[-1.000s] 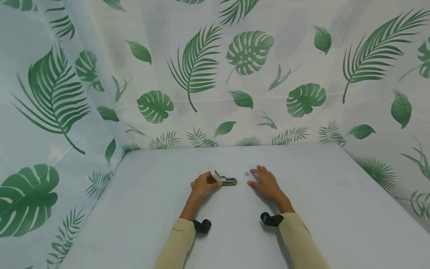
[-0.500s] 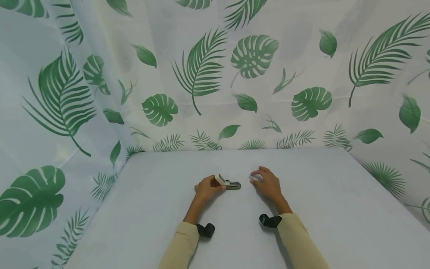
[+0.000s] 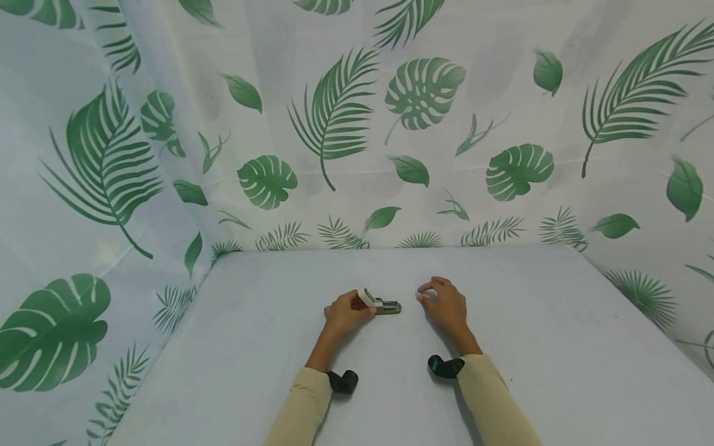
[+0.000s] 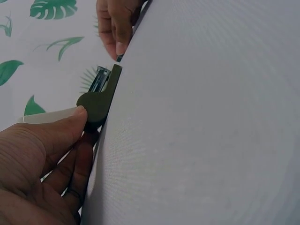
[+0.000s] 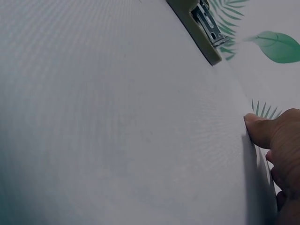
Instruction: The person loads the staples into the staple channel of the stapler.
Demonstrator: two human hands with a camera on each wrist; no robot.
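A small stapler [image 3: 387, 306] with an olive-green base and a white top lies on the table, its top swung up and its metal staple channel bare. My left hand [image 3: 344, 313] grips its hinge end, the thumb [image 4: 70, 123] pressed on the green side in the left wrist view. To the right, my right hand [image 3: 448, 306] pinches a small strip of staples [image 4: 120, 58] between thumb and fingertips, low over the table just beyond the stapler's front end. In the right wrist view the right thumb [image 5: 260, 129] shows, while the strip is mostly hidden.
The table [image 3: 234, 341] has a plain white cover. Behind it and at the sides hangs a white cloth [image 3: 346, 198] printed with green leaves. A black wrist camera [image 3: 343, 382] sits on the left wrist and another black camera [image 3: 444, 367] on the right.
The right hand's fingers have closed on the small strip of staples that lay on the table. The left hand keeps its grip on the opened stapler. The head view has shifted slightly.
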